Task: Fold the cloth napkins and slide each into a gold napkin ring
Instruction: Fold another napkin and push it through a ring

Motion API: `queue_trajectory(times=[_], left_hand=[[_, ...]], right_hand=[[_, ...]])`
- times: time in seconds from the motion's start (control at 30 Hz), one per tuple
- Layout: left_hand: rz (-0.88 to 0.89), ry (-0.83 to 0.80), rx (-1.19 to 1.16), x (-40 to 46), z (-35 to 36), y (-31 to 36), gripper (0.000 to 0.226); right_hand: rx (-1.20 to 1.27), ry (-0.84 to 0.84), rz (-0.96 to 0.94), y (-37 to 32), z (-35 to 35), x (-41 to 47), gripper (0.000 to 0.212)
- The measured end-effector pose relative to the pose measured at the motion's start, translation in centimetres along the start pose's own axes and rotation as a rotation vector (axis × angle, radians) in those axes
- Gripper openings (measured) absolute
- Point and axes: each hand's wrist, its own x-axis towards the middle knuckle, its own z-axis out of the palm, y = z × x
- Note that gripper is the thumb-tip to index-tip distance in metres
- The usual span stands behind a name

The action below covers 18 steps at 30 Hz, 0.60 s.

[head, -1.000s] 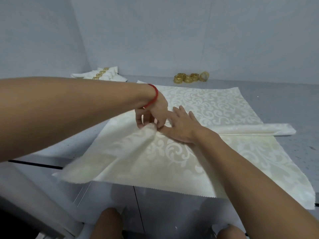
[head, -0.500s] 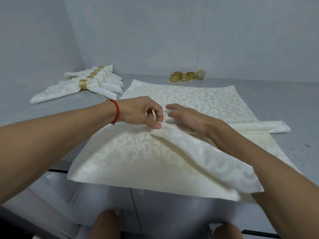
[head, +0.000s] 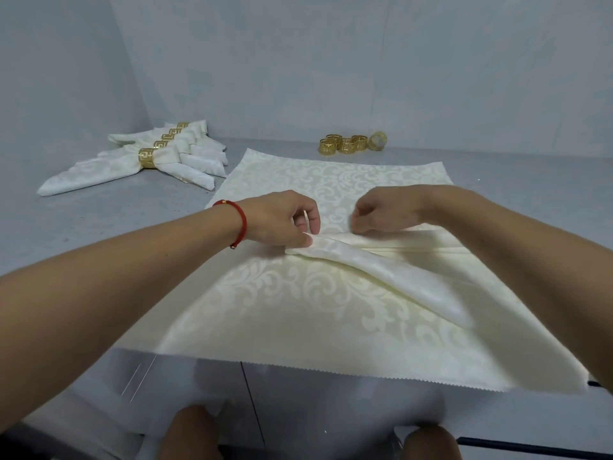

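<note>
Cream napkin [head: 298, 303]: spread flat on our grey table [head: 99, 227], near edge hanging over the front, a pleated fold running across its middle.
Left hand [head: 282, 219]: we pinch the left end of the fold between thumb and curled fingers; a red bracelet [head: 240, 224] circles the wrist.
Right hand [head: 384, 210]: our fingers curl down and pinch the fold just beside the left hand.
Gold rings [head: 348, 145]: loose cluster at the far edge, well apart from us.
Finished napkins [head: 159, 161]: ringed, stacked far left.
</note>
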Motion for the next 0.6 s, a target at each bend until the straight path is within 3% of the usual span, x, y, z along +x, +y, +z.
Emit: queue_trajectory(times=[0.13, 0.3, 0.43, 0.53, 0.6], left_hand=[[-0.023, -0.003, -0.011, 0.0, 0.1, 0.2, 0.014], [-0.043, 0.000, 0.021, 0.1, 0.1, 0.6, 0.014], [-0.053, -0.040, 0.094, 0.3, -0.2, 1.2, 0.014], [-0.077, -0.054, 0.128, 0.7, -0.2, 1.3, 0.014], [-0.093, -0.065, 0.140, 1.0, -0.2, 1.3, 0.014]], right_hand=[[-0.084, -0.122, 0.125, 0.7, -0.8, -1.0, 0.031], [-0.256, -0.090, 0.203, -0.4, -0.2, -1.4, 0.047], [-0.471, 0.062, 0.212, -2.8, 0.9, -1.6, 0.041], [-0.686, 0.145, 0.196, -5.0, 2.0, -1.2, 0.019], [-0.670, 0.137, 0.197, -5.3, 1.9, -1.0, 0.010]])
